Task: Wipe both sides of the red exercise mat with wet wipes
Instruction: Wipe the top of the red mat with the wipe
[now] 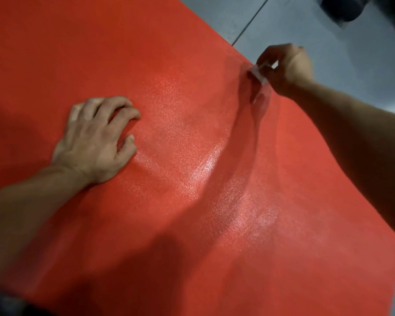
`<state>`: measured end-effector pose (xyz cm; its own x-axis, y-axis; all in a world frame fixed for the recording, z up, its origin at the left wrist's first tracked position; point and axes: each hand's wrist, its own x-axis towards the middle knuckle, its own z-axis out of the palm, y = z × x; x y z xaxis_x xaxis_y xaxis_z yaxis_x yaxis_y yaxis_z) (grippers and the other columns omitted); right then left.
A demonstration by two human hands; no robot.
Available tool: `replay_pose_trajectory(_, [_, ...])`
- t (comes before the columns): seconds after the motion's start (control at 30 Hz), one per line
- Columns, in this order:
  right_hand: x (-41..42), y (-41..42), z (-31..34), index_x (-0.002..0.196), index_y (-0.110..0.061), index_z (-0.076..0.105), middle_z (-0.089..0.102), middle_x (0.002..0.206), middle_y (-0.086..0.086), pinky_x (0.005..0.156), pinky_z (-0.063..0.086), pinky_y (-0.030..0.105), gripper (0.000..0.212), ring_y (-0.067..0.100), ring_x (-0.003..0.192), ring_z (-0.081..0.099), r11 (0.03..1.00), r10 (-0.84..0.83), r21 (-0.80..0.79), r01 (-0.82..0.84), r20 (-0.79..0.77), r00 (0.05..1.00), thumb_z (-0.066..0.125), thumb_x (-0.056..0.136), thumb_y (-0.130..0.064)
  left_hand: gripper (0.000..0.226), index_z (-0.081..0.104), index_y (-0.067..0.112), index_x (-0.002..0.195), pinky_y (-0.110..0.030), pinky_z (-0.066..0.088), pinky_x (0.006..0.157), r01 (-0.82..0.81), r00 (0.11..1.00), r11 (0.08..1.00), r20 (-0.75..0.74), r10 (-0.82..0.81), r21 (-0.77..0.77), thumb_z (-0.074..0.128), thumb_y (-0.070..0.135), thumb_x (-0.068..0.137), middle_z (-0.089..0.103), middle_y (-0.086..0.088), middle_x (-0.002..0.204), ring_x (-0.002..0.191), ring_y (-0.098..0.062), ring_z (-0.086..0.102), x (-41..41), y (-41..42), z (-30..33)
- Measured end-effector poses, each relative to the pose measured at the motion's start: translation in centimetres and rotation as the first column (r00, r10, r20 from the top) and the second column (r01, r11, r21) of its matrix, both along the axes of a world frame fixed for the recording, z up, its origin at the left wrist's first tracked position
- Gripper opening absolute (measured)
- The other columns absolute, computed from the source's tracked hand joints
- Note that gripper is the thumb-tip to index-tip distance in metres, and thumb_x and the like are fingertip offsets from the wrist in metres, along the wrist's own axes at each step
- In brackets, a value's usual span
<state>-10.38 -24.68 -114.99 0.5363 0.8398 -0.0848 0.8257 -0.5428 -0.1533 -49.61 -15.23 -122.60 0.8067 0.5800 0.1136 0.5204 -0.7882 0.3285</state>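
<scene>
The red exercise mat (pixel 146 53) fills most of the view, lying flat on a grey floor, with shiny wet streaks across its middle. My left hand (pixel 96 142) presses down on the mat at centre left, its fingers bent and the tips on the surface. My right hand (pixel 285 67) is at the mat's far right edge and pinches a small folded white wet wipe (pixel 258 73) against the mat. The picture is blurred around that hand.
Grey floor (pixel 328 30) with a dark seam line borders the mat at the upper right. A dark round object (pixel 342 8) stands on the floor at the top right corner. Something dark shows at the bottom left corner.
</scene>
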Motion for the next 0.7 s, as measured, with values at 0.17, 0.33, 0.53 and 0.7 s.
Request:
replay_pose_trajectory(0.17, [-3.3,-1.2,-0.6,0.097,-0.024,0.077,0.074,0.093,0.002,0.072,0.049,0.033,0.016,0.025,0.085,0.069,0.987,0.148,-0.049,-0.154,-0.109,0.983,0.067,0.085,-0.029,0.048,0.061,0.02,0.13,-0.053,0.034,0.104,-0.002,1.0,1.0,0.005,0.002,-0.001,0.051,0.038,0.086,0.053,-0.003,0.139,0.12,-0.036,0.047,0.0,0.1,-0.1])
replay_pose_trajectory(0.33, [-5.3,-1.9,0.0,0.097,-0.02,0.077,0.068,0.086,-0.004,0.065,0.039,0.025,0.036,0.014,0.074,0.062,0.924,0.358,-0.05,-0.378,-0.23,0.905,0.056,0.082,-0.046,0.047,0.061,0.02,0.13,-0.052,0.033,0.104,0.002,1.0,1.0,0.002,-0.002,0.001,0.052,0.038,0.087,0.053,-0.002,0.139,0.121,-0.035,0.047,-0.1,0.1,-0.2])
replay_pose_trajectory(0.53, [1.0,2.1,-0.5,0.102,-0.021,0.076,0.074,0.097,0.008,0.074,0.052,0.035,0.038,0.028,0.093,0.07,0.999,0.004,-0.052,-0.005,-0.018,1.0,0.06,0.075,-0.043,0.047,0.06,0.021,0.13,-0.051,0.031,0.105,0.005,1.0,1.0,-0.001,-0.005,0.0,0.051,0.038,0.088,0.053,-0.002,0.14,0.121,-0.034,0.046,0.0,0.2,-0.2])
replay_pose_trajectory(0.7, [-6.2,-1.7,-0.5,0.095,-0.024,0.077,0.069,0.09,-0.002,0.065,0.039,0.026,0.015,0.014,0.073,0.06,0.935,0.335,-0.055,-0.35,-0.18,0.925,0.066,0.086,-0.029,0.047,0.06,0.02,0.13,-0.052,0.032,0.105,-0.005,1.0,1.0,0.013,0.005,0.005,0.053,0.037,0.087,0.053,-0.003,0.138,0.12,-0.034,0.046,-0.1,0.1,-0.1])
